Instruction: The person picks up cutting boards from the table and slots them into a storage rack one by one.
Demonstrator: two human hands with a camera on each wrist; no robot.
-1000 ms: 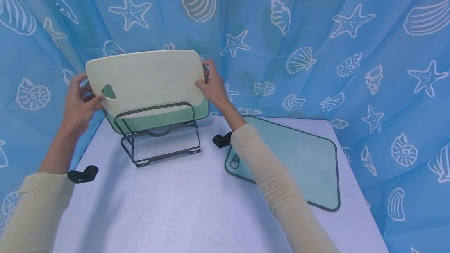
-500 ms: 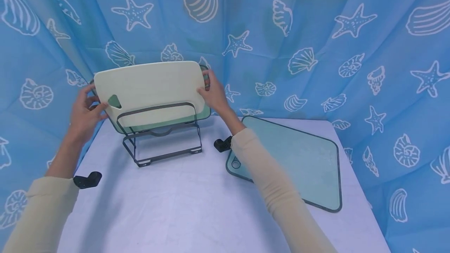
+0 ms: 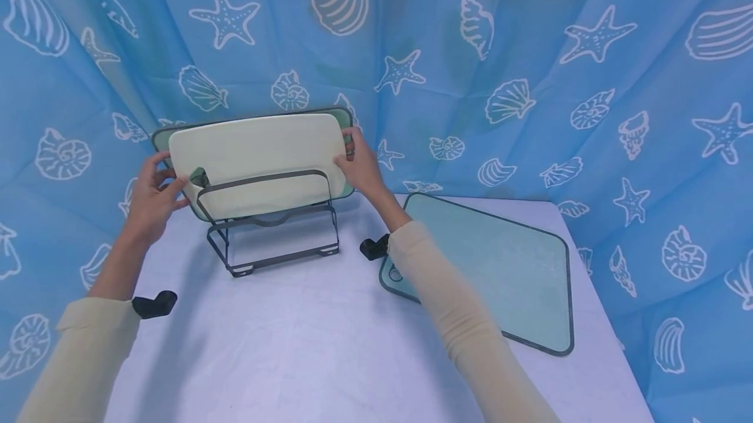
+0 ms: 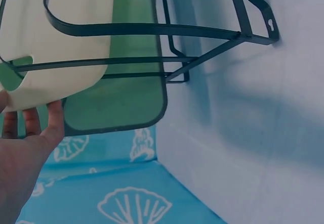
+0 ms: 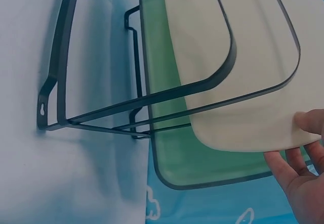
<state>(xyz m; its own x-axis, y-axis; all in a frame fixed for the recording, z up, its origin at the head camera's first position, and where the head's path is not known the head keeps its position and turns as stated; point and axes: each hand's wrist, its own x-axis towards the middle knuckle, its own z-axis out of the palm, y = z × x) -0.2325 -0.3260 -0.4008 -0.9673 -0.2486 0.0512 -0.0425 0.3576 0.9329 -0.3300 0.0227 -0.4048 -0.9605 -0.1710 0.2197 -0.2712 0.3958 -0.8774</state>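
Observation:
A cream cutting board [image 3: 259, 148] with a cut-out handle hole stands tilted in a black wire rack [image 3: 285, 257]. The left hand [image 3: 154, 197] holds its left end beside the hole, thumb in front and fingers behind, as the left wrist view also shows. At the opposite end the right hand [image 3: 363, 163] pinches the edge the same way. Behind the cream board leans a larger green cutting board [image 3: 344, 119] with a dark rim, mostly hidden. In the right wrist view, rack wires cross in front of the cream board [image 5: 202, 32].
Flat on the white-covered table [image 3: 294, 344] to the right lies a pale blue-green cutting board [image 3: 518, 279] with a dark rim, partly under the right forearm. A blue curtain [image 3: 435, 31] with shells and starfish hangs close behind the rack.
Both hands have lowered the cream board into the rack, the left hand also shifting right. More of the green board's top edge now shows above it. The rack and flat board stay put.

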